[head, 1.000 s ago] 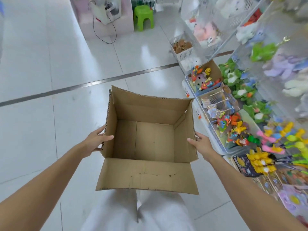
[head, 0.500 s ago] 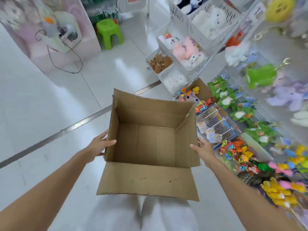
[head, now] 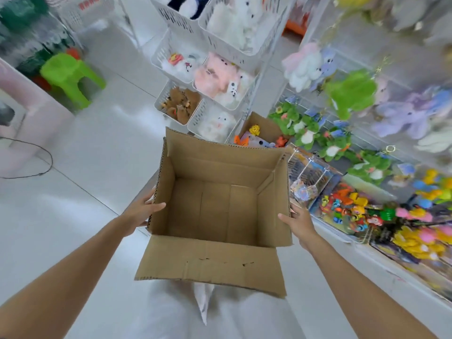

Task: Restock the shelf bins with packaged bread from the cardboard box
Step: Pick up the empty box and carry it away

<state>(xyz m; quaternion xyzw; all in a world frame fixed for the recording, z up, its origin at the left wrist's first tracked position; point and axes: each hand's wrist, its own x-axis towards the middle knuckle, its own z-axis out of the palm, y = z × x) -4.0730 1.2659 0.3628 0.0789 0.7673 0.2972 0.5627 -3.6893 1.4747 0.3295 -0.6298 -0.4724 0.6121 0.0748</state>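
Observation:
I hold an open brown cardboard box (head: 215, 206) in front of me above the white floor. Its inside is bare, and no packaged bread shows anywhere. Its near flap (head: 210, 261) hangs toward me. My left hand (head: 143, 212) grips the left wall, thumb over the rim and fingers outside. On the right wall my right hand (head: 299, 221) does the same. White slotted shelf bins (head: 182, 29) stand stacked just beyond the box, filled with plush toys.
A smaller cardboard box (head: 263, 124) of little toys sits by the bins. Clear trays (head: 315, 182) of colourful figures run along the low shelf at right, with plush keyrings (head: 349, 91) hanging above. A green stool (head: 71, 77), a pink cabinet (head: 27, 123) and a floor cable (head: 47, 165) lie left.
My view has swung and moved toward the white bin rack, which is now closer and larger. Both hands keep the same grip on the box.

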